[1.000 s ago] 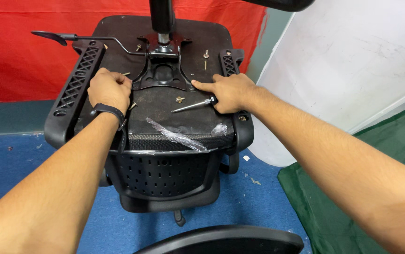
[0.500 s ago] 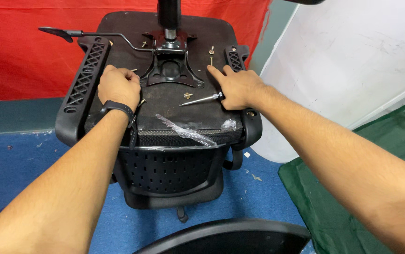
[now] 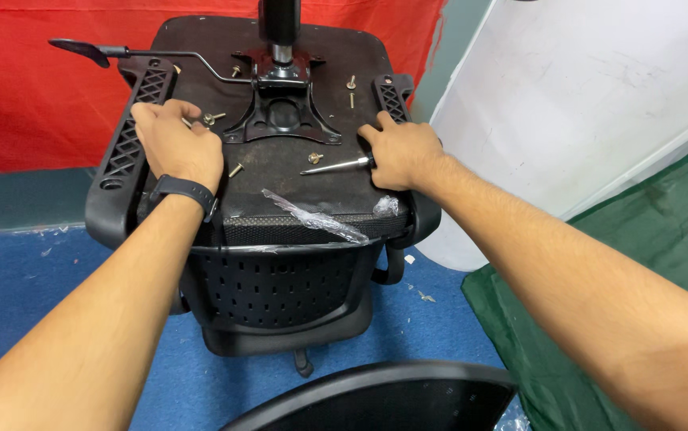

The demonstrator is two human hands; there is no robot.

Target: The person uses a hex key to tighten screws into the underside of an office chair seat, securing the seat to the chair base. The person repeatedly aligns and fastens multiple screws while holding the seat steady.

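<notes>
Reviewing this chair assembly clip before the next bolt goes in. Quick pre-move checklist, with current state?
1. Tool in hand: right hand grips a screwdriver, its tip lying over the seat underside. Ok.
2. Left hand rests on the seat beside a bolt. Whether it pinches the bolt: cannot tell.
3. Mechanism plate sits centred under the gas cylinder. Seating: cannot tell.
4. Loose bolts lie scattered on the seat, not set aside. Not ok.
5. Plastic wrap lies at the near seat edge, off the plate. Ok.
</notes>
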